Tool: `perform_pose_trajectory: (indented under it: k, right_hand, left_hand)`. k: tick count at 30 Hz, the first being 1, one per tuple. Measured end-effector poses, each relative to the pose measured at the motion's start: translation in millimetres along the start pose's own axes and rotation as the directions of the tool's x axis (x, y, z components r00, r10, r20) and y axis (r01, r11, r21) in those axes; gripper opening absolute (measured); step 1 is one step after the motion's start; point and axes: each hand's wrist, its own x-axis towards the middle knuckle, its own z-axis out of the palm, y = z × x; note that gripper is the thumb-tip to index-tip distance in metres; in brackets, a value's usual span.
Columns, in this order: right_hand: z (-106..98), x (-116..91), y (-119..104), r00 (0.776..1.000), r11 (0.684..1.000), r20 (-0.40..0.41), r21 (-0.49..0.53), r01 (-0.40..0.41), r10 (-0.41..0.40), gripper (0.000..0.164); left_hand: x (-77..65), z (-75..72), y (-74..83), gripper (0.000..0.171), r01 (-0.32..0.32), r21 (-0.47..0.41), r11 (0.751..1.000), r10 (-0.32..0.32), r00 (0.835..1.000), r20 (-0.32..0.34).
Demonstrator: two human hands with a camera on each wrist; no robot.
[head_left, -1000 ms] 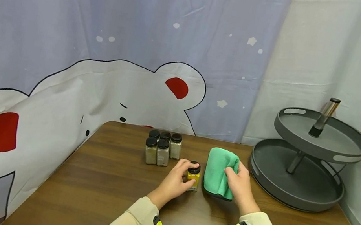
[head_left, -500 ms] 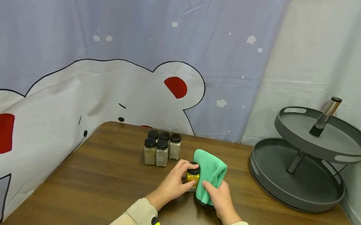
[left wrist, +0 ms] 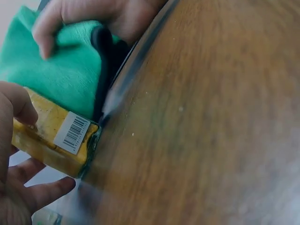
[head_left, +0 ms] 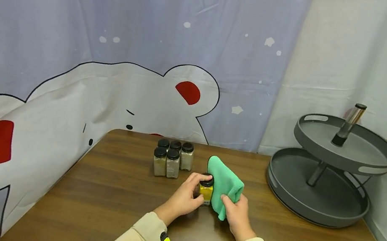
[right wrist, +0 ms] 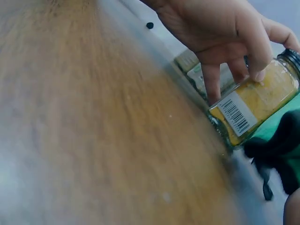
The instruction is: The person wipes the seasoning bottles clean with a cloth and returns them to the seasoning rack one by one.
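A small glass spice jar [head_left: 206, 191] with yellow contents and a black lid stands on the wooden table. My left hand [head_left: 183, 197] grips it from the left, with a finger over the lid and the thumb on the near side. A barcode label [left wrist: 72, 132] shows low on the jar in the left wrist view. My right hand [head_left: 237, 216] holds a folded green cloth [head_left: 221, 178] by its near right part, thumb on top. The cloth lies against the jar's right side. Its dark edging [right wrist: 276, 145] shows beside the jar's base in the right wrist view.
Several black-lidded spice jars [head_left: 172, 164] stand grouped at the table's back, left of my hands. A two-tier grey round tray stand [head_left: 318, 201] occupies the right side. Behind the wooden table [head_left: 94, 206] hangs a printed curtain [head_left: 124, 96].
My right hand has brought the green cloth leftward against the yellow jar, and the cloth has since tilted and folded a little. The left hand keeps its grip on the jar.
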Motion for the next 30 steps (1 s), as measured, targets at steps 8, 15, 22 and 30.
perform_pose_trajectory:
  k: [8, 15, 22, 30]
  right_hand:
    - [-0.3, 1.7, 1.4, 0.997, 0.998, 0.044, -0.018, -0.058, 0.059, 0.020]
    - [0.1, 2.4, 0.4, 0.985, 0.988, 0.098, 0.053, -0.146, 0.141, 0.025]
    - [2.3, 4.8, 1.7, 0.980, 0.978, 0.102, 0.101, -0.184, 0.173, 0.024]
    - [0.5, 6.3, 0.1, 0.980, 0.978, 0.086, 0.097, -0.185, 0.177, 0.022]
  left_hand:
    - [-0.9, -2.6, -1.9, 0.060, 0.008, -0.008, 1.000, -0.007, 0.999, 0.047]
    - [-0.9, -3.8, -2.0, 0.061, 0.025, 0.002, 1.000, -0.025, 0.998, 0.054]
    - [-1.6, 0.5, 6.9, 0.061, 0.065, 0.115, 0.991, -0.062, 0.998, -0.023]
    - [1.4, 11.2, 14.1, 0.066, 0.084, 0.245, 0.966, -0.056, 0.991, -0.119]
